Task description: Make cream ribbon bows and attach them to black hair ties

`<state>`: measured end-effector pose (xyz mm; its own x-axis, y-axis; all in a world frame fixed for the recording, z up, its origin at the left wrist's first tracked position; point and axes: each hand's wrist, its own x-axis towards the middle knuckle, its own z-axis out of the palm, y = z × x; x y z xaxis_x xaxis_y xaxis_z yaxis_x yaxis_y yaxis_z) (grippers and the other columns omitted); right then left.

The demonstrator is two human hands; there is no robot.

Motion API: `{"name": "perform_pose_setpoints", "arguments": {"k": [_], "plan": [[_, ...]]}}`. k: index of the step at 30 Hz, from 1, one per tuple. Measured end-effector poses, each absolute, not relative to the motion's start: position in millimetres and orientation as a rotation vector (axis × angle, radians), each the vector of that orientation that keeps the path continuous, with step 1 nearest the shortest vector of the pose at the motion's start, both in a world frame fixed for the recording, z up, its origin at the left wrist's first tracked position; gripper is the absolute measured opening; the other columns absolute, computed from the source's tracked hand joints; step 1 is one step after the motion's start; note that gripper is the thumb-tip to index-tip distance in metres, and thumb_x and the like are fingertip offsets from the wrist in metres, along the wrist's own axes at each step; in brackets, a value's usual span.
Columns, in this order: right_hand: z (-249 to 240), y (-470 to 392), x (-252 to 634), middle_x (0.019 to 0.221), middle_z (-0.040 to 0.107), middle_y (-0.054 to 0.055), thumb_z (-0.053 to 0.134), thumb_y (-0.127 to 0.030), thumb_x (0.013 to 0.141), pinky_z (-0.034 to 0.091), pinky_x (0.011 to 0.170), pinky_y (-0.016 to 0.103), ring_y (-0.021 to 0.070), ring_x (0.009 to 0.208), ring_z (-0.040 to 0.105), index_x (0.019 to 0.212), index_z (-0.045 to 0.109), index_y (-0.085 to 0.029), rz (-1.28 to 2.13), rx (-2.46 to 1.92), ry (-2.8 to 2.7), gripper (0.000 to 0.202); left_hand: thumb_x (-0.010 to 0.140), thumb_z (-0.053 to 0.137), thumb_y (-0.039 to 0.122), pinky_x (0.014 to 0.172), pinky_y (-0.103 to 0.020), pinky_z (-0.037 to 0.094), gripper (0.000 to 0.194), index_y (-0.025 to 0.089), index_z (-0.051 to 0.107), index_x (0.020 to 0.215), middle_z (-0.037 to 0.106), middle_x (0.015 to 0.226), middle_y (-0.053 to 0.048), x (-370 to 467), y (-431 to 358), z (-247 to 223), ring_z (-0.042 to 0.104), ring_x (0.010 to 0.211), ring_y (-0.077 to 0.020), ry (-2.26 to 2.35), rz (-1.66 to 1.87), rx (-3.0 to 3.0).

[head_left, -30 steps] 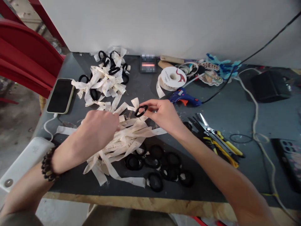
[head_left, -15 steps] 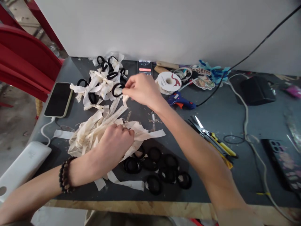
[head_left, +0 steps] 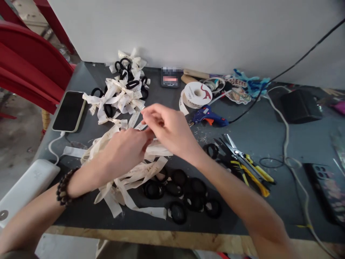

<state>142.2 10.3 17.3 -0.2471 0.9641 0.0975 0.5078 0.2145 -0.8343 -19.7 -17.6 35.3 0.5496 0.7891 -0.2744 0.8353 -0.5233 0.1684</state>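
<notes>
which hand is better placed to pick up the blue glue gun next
The right hand, most likely: it is nearer the blue glue gun, which lies to its right. The left hand is farther off, over the cream ribbons. Whether either is holding something is hidden.

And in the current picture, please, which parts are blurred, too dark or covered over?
Head view: the left hand and right hand look slightly soft; head view: black rings lose detail against the dark table; head view: the rear phone screen is partly pixelated.
</notes>
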Motion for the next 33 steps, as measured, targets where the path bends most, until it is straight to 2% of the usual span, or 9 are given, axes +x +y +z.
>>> {"name": "perform_pose_setpoints", "arguments": {"k": [2,4,8,12,15,19,27,33], "plan": [[17.2,-6.1,151.2,0.102,0.083,0.005,0.054,-0.045,0.108,0.054,0.077,0.033,0.0211,0.089,0.077,0.111,0.075,-0.023,1.038,-1.384,-1.866,0.031,0.089,0.048,0.002,0.054,-0.031,0.032,0.025,0.016,0.069,0.085,0.07,0.07,-0.006,-23.7,-8.2,37.8,0.064,0.06,-0.0186,1.347,-0.195,2.451],[16.1,-16.6,159.2,0.098,0.084,0.004,0.056,-0.043,0.107,0.051,0.074,0.031,0.0204,0.086,0.076,0.108,0.076,-0.022,1.136,-1.392,-1.903,0.029,0.087,0.049,0.002,0.055,-0.029,0.034,0.023,0.017,0.065,0.078,0.07,0.07,-0.004,-26.5,-1.2,39.2,0.061,0.057,-0.0154,1.284,-0.129,2.351],[15.1,-24.5,173.7,0.091,0.083,0.002,0.063,-0.033,0.103,0.046,0.072,0.029,0.0184,0.081,0.073,0.104,0.079,-0.022,1.146,-1.416,-1.95,0.019,0.095,0.047,0.011,0.059,-0.023,0.042,0.021,0.019,0.065,0.09,0.074,0.079,-0.001,-29.1,5.3,41.0,0.066,0.065,-0.0133,1.099,-0.011,2.066],[18.7,-23.3,185.7,0.081,0.078,0.0,0.071,-0.038,0.097,0.044,0.067,0.027,0.0168,0.074,0.067,0.101,0.081,-0.023,1.323,-1.398,-1.958,0.018,0.104,0.041,0.026,0.058,-0.022,0.044,0.027,0.02,0.067,0.102,0.069,0.073,0.0,-32.3,9.2,45.5,0.065,0.064,-0.014,1.007,-0.055,1.883],[21.1,-20.5,190.7,0.074,0.074,-0.001,0.074,-0.037,0.095,0.043,0.066,0.027,0.0157,0.07,0.063,0.096,0.083,-0.023,1.347,-1.417,-1.982,0.017,0.104,0.044,0.034,0.054,-0.022,0.041,0.03,0.021,0.071,0.109,0.067,0.072,0.001,-37.6,12.4,53.3,0.06,0.059,-0.0136,1.035,-0.088,1.941],[23.2,-15.9,197.7,0.071,0.074,-0.001,0.075,-0.034,0.093,0.041,0.066,0.028,0.0147,0.067,0.062,0.087,0.083,-0.022,1.337,-1.444,-2.035,0.016,0.096,0.059,0.039,0.056,-0.022,0.038,0.024,0.023,0.076,0.102,0.071,0.074,0.001,-44.9,15.0,64.3,0.057,0.058,-0.0126,1.169,-0.066,2.126],[29.2,-9.2,216.2,0.075,0.077,0.0,0.07,-0.037,0.096,0.042,0.067,0.027,0.0151,0.07,0.066,0.087,0.079,-0.021,1.343,-1.442,-2.11,0.021,0.094,0.062,0.039,0.062,-0.024,0.042,0.028,0.023,0.084,0.091,0.077,0.075,0.0,-44.7,19.1,65.0,0.06,0.058,-0.0123,1.134,-0.005,2.202],[27.9,-7.4,219.4,0.078,0.081,0.002,0.07,-0.039,0.094,0.049,0.072,0.029,0.0179,0.073,0.074,0.087,0.078,-0.022,1.521,-1.431,-2.058,0.02,0.099,0.052,0.033,0.059,-0.024,0.043,0.039,0.023,0.08,0.075,0.076,0.07,0.0,-55.6,28.6,62.3,0.064,0.057,-0.013,1.115,-0.212,2.14]]}}
